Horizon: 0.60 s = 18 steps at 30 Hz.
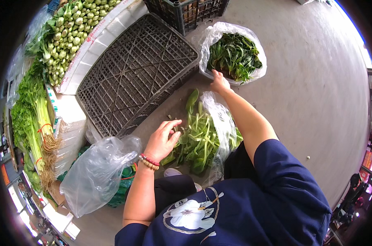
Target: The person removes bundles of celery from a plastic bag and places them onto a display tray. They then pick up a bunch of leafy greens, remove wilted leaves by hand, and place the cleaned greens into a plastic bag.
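Observation:
Beaded bracelets circle the wrist of my left hand (163,140), which hovers with fingers apart at the left edge of a heap of leafy green vegetables (201,135). A clear plastic bag (218,120) lies partly over the heap's right side. Farther out, my right hand (219,82) reaches to the near rim of a white plastic bag (263,66) filled with dark leafy greens (235,55). Its fingertips are at the rim; whether they grip the plastic I cannot tell.
An upturned black plastic crate (136,70) is at the upper left, another crate (181,18) behind it. Bundled celery (39,123) and stacked green stalks (75,33) line the left. A clear bag (96,175) lies over green netting (119,192) by my left forearm.

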Each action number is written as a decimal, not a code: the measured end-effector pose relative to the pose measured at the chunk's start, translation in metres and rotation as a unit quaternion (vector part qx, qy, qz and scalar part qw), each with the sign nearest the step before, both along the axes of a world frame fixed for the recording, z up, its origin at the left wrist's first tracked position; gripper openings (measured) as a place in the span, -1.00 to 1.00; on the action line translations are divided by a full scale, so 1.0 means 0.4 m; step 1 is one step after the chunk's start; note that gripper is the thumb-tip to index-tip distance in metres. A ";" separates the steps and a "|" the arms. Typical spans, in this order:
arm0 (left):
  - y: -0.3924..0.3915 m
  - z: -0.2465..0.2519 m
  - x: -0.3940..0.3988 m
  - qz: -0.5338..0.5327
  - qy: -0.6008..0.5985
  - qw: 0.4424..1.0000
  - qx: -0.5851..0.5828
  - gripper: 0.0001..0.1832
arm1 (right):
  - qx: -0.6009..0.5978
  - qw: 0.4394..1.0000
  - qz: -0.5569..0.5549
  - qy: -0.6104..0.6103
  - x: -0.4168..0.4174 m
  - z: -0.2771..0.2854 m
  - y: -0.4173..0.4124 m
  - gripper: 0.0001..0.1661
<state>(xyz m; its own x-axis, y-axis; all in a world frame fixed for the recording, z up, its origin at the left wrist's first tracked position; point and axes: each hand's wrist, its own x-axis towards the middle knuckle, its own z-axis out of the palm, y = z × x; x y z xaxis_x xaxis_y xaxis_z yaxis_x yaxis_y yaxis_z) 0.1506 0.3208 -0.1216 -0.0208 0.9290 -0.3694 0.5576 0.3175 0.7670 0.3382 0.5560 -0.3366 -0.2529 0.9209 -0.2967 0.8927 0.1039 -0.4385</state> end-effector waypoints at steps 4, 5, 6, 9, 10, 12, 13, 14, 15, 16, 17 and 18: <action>-0.021 -0.021 -0.026 0.014 -0.011 1.000 0.003 -0.63 | 0.033 0.996 -0.007 -0.081 0.062 -0.031 0.011 -0.75; -0.020 -0.024 -0.026 0.010 -0.010 1.000 0.008 -0.64 | 0.061 0.995 -0.003 -0.085 0.070 -0.035 0.015 -0.78; -0.022 -0.026 -0.027 0.008 -0.009 1.000 0.013 -0.64 | 0.024 0.993 0.017 -0.115 0.070 -0.026 0.018 -0.79; -0.036 -0.029 -0.031 0.015 0.000 1.000 0.009 -0.64 | -0.060 0.985 0.038 -0.159 0.048 0.044 -0.012 -0.79; -0.023 -0.028 -0.026 0.007 -0.011 1.000 -0.005 -0.62 | -0.077 0.985 -0.001 -0.156 0.066 0.039 -0.016 -0.78; -0.006 -0.030 -0.023 -0.013 -0.009 1.000 -0.005 -0.63 | -0.111 0.971 0.019 -0.210 0.084 0.055 -0.037 -0.75; 0.002 -0.035 -0.020 -0.023 -0.012 1.000 0.000 -0.63 | -0.133 0.969 0.002 -0.210 0.096 0.049 -0.046 -0.71; 0.012 -0.038 -0.018 -0.032 -0.016 0.999 0.014 -0.63 | -0.137 0.966 0.034 -0.216 0.104 0.042 -0.061 -0.70; 0.016 -0.048 -0.017 -0.034 -0.022 0.999 0.014 -0.63 | -0.142 0.962 0.066 -0.223 0.109 0.038 -0.083 -0.69; 0.011 -0.059 -0.019 -0.031 -0.026 0.999 0.013 -0.63 | -0.203 0.950 0.081 -0.222 0.079 0.080 -0.105 -0.70; 0.006 -0.069 -0.022 -0.028 -0.030 0.999 0.011 -0.63 | -0.264 0.934 0.096 -0.220 0.042 0.123 -0.125 -0.70; 0.011 -0.076 -0.020 -0.039 -0.020 0.999 0.024 -0.62 | -0.271 0.932 0.126 -0.207 0.026 0.152 -0.142 -0.73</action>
